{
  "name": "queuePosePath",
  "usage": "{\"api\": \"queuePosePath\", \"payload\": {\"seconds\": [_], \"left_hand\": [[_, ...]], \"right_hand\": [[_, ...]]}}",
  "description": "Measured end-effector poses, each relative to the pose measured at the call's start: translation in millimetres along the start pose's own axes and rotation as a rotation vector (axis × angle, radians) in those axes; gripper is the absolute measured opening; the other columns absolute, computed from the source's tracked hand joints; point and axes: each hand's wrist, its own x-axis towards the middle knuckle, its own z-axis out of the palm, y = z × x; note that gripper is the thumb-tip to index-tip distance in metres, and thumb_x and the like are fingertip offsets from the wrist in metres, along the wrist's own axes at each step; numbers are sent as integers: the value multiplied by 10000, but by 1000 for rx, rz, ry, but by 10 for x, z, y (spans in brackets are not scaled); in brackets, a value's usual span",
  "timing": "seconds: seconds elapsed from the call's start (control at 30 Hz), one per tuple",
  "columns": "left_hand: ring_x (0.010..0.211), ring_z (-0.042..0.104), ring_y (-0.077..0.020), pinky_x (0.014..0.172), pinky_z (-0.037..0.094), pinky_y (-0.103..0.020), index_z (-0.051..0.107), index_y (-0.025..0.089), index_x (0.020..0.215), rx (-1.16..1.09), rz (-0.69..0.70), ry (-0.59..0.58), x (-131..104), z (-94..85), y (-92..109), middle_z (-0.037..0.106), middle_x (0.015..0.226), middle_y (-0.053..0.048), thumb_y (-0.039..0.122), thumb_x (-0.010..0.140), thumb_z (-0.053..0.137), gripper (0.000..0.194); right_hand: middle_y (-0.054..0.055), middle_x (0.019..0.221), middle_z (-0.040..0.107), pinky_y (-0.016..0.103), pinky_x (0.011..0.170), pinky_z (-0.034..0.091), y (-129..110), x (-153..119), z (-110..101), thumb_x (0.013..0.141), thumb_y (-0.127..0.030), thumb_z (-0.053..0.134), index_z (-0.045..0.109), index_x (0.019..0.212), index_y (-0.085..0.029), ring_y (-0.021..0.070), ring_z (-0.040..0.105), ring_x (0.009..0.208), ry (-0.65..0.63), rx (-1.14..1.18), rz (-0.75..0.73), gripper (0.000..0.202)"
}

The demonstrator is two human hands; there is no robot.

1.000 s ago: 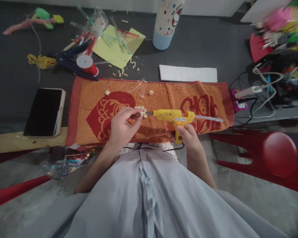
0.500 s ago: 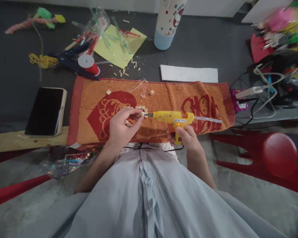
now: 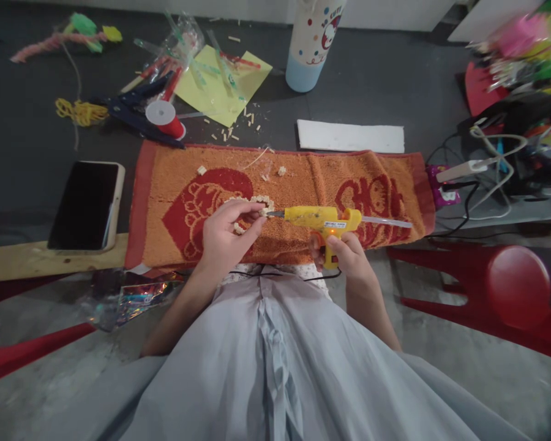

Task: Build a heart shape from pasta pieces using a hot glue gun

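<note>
My right hand (image 3: 342, 250) is wrapped round the handle of a yellow glue gun (image 3: 311, 217), whose nozzle points left. A clear glue stick (image 3: 388, 222) sticks out of its back end. My left hand (image 3: 229, 236) pinches a small cream-coloured piece between thumb and fingertips, right at the nozzle tip. A curved string of cream beads or bits (image 3: 262, 199) shows beside and behind the left fingers, partly hidden by them. Both hands are over an orange towel (image 3: 294, 177) with red patterns. Small cream clusters (image 3: 201, 170) lie on the towel.
At the left are a phone (image 3: 86, 205), a red thread spool (image 3: 166, 119), dark-handled pliers (image 3: 131, 116) and yellow paper (image 3: 206, 101). A white strip (image 3: 351, 136) and a bottle (image 3: 310, 49) stand or lie beyond the towel. Cables (image 3: 496, 165) tangle at the right.
</note>
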Motion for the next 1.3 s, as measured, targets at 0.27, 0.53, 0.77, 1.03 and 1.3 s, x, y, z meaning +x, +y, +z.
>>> {"api": "queuePosePath", "payload": {"seconds": [0.27,0.53,0.77,1.03,1.3], "left_hand": [[781,657,-104,778,541,-232,757,202,957,-9,5,17,14,-8,-29,723,906,-29,254,821,721,150],[766,663,-106,757,551,-236,751,195,948,18,55,-1,23,-3,-21,729,894,-32,242,827,714,135],[763,663,-100,751,552,-230,751,207,956,21,73,4,22,1,-45,729,892,-23,270,837,719,139],[758,666,-89,735,545,-202,757,212,945,-12,85,14,27,4,-47,737,889,-16,245,824,741,127],[755,670,-103,743,556,-225,758,201,929,17,61,20,26,8,-37,741,880,-24,279,828,731,130]], "right_hand": [[3,591,590,301,393,424,44,-15,-37,802,-678,601,618,754,-239,143,496,447,-21,24,-61,443],[8,602,578,280,397,401,39,8,-28,796,-657,632,616,751,-228,130,484,460,-28,66,-77,432],[6,582,577,276,394,401,37,-1,-28,796,-647,645,610,712,-227,126,487,450,-14,63,-72,430],[3,581,581,272,381,398,2,4,-12,785,-656,649,597,717,-225,125,485,437,-27,62,-90,439],[13,609,592,274,388,420,16,19,-3,781,-672,640,586,718,-226,132,498,468,-32,67,-72,453]]}}
